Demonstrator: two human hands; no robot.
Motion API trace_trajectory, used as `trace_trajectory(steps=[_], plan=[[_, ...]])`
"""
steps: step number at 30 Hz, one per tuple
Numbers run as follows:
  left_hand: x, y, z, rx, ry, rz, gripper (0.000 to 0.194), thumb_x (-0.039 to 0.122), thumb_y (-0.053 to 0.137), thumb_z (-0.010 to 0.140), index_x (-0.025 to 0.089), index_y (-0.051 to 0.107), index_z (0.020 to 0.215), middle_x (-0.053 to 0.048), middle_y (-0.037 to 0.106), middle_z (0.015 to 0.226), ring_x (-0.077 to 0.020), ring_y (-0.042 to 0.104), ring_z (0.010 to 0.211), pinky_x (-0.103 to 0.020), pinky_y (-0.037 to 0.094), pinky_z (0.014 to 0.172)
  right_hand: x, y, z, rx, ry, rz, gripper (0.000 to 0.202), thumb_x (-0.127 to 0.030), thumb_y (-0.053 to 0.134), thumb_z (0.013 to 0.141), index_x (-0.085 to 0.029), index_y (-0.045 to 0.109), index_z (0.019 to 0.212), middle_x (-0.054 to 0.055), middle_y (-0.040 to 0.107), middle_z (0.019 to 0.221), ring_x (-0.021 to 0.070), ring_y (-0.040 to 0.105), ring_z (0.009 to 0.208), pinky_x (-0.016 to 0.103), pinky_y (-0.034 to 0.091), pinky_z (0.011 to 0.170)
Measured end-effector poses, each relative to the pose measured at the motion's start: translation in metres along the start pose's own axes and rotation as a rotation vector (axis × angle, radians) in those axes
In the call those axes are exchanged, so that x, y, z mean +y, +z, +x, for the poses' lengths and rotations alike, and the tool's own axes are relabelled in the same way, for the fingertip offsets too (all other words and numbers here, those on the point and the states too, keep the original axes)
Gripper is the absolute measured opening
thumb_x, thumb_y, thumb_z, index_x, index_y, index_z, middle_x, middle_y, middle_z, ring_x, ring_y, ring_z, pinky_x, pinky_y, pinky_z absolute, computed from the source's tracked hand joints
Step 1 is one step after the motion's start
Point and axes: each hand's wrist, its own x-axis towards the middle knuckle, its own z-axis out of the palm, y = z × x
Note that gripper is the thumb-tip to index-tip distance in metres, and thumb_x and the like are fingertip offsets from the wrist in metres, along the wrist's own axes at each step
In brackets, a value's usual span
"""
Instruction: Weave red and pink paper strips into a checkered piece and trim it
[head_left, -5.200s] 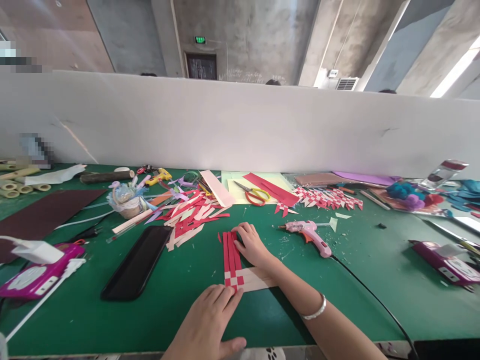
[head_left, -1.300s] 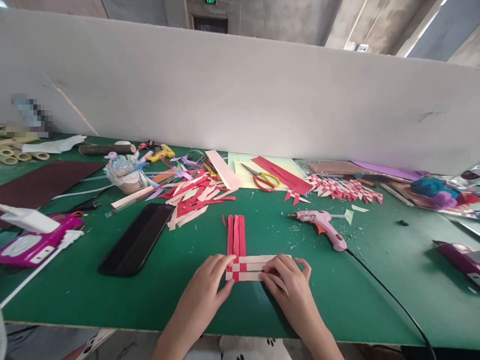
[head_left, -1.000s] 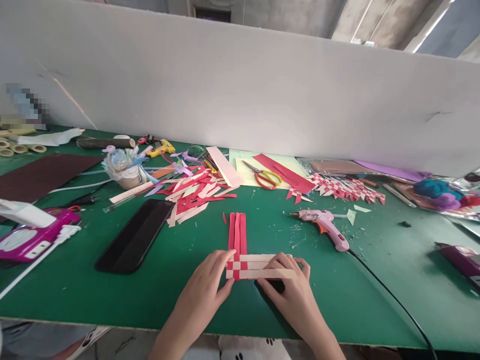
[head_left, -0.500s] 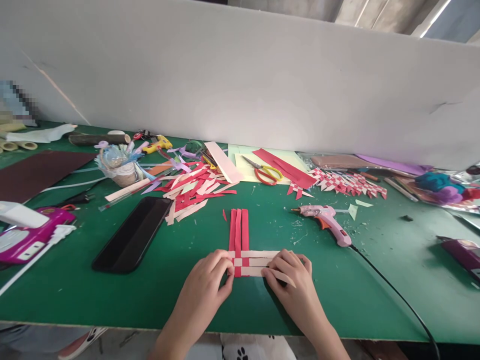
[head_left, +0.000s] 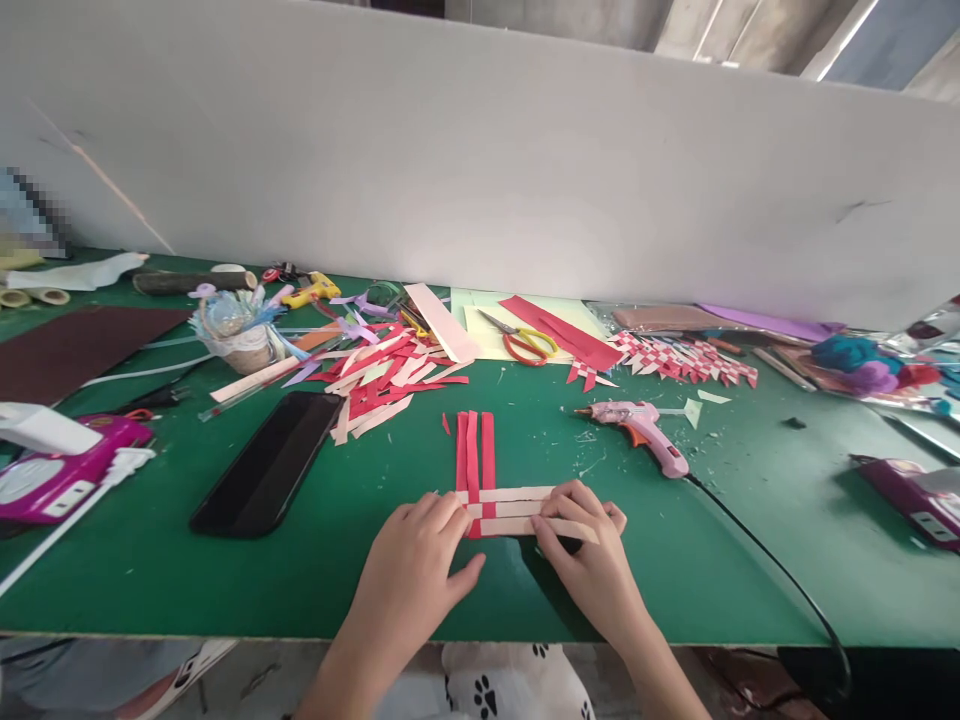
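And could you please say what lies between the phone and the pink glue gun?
In the head view, mainly three red strips and a small red scrap lie there.

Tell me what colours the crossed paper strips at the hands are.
Red strips and pale peach strips; the head view shows both.

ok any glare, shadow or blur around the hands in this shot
Head view: a dark shadow falls on the green table beside the right hand; a pale sheen covers the table's right side; the paper strips look fairly sharp; a patch at the left edge is pixelated.
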Motion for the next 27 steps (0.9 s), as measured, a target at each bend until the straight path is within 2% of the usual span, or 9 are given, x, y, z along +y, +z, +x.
trace_trajectory(steps=[3,6,11,14,18,20,21,24,27], plan=[[0.013,-0.004,0.004,0.024,-0.02,0.099,0.023,0.043,0.057,0.077,0.02,0.057,0.083,-0.004,0.06,0.082,-0.0216,0.056,0.074,-0.032,0.04,0.06,-0.002,-0.003,0.001,0.011,-0.046,0.011,0.029,-0.025,0.046,0.087,-0.02,0.056,0.061,-0.002,0.06,0.075,0.0139,0.057,0.08,0.032,0.026,0.071],[0.025,-0.002,0.011,0.046,-0.07,0.188,0.03,0.048,0.057,0.076,0.018,0.059,0.076,-0.005,0.06,0.074,-0.0216,0.056,0.068,-0.033,0.04,0.059,-0.009,-0.005,0.003,0.004,-0.108,0.036,0.031,-0.025,0.044,0.088,-0.021,0.056,0.06,-0.002,0.061,0.073,0.0142,0.057,0.081,0.033,0.027,0.076],[0.031,0.002,0.021,0.055,-0.109,0.296,0.018,0.024,0.051,0.082,0.016,0.062,0.069,-0.005,0.059,0.065,-0.0212,0.057,0.061,-0.033,0.039,0.057,-0.028,-0.011,0.009,-0.112,-0.224,0.127,0.021,-0.026,0.043,0.088,-0.024,0.057,0.074,-0.002,0.061,0.079,0.014,0.056,0.082,0.037,0.026,0.087],[0.026,-0.002,0.022,0.059,-0.112,0.269,0.03,0.016,0.04,0.086,0.016,0.063,0.066,-0.005,0.062,0.067,-0.0188,0.058,0.059,-0.033,0.039,0.058,-0.025,-0.021,0.013,-0.107,-0.21,0.128,0.014,-0.029,0.045,0.087,-0.025,0.057,0.081,0.0,0.06,0.088,0.0148,0.056,0.086,0.036,0.03,0.088],[0.018,-0.005,0.018,0.09,-0.153,0.189,0.039,0.019,0.037,0.088,0.017,0.061,0.057,-0.004,0.061,0.061,-0.0152,0.056,0.053,-0.033,0.04,0.062,0.016,-0.041,0.018,0.118,-0.045,-0.091,0.019,-0.037,0.044,0.087,-0.023,0.057,0.09,0.005,0.06,0.095,0.0214,0.054,0.092,0.037,0.037,0.081],[0.015,-0.003,0.015,0.117,-0.176,0.159,0.039,0.021,0.038,0.087,0.017,0.06,0.056,-0.003,0.06,0.056,-0.0154,0.055,0.052,-0.034,0.042,0.065,0.048,-0.05,0.016,0.247,0.131,-0.356,0.026,-0.04,0.046,0.084,-0.022,0.056,0.099,0.009,0.059,0.099,0.0274,0.051,0.095,0.04,0.038,0.077],[0.014,-0.002,0.014,0.131,-0.183,0.144,0.038,0.022,0.038,0.087,0.017,0.06,0.056,-0.003,0.059,0.054,-0.0159,0.056,0.052,-0.035,0.042,0.067,0.064,-0.053,0.014,0.269,0.215,-0.483,0.031,-0.041,0.047,0.083,-0.02,0.054,0.104,0.011,0.058,0.101,0.03,0.05,0.095,0.041,0.039,0.074],[0.01,0.002,0.012,0.171,-0.189,0.092,0.035,0.025,0.04,0.086,0.018,0.06,0.059,-0.004,0.064,0.06,-0.0177,0.058,0.056,-0.035,0.042,0.069,0.108,-0.057,0.007,0.21,0.366,-0.687,0.041,-0.042,0.048,0.081,-0.015,0.052,0.111,0.017,0.056,0.105,0.0338,0.049,0.095,0.04,0.04,0.067],[0.007,0.004,0.01,0.198,-0.191,0.038,0.029,0.024,0.041,0.085,0.018,0.062,0.066,-0.004,0.068,0.073,-0.0181,0.059,0.061,-0.033,0.042,0.066,0.136,-0.055,0.005,0.133,0.353,-0.696,0.033,-0.038,0.042,0.084,-0.014,0.055,0.103,0.017,0.056,0.098,0.0306,0.051,0.089,0.037,0.04,0.066]])
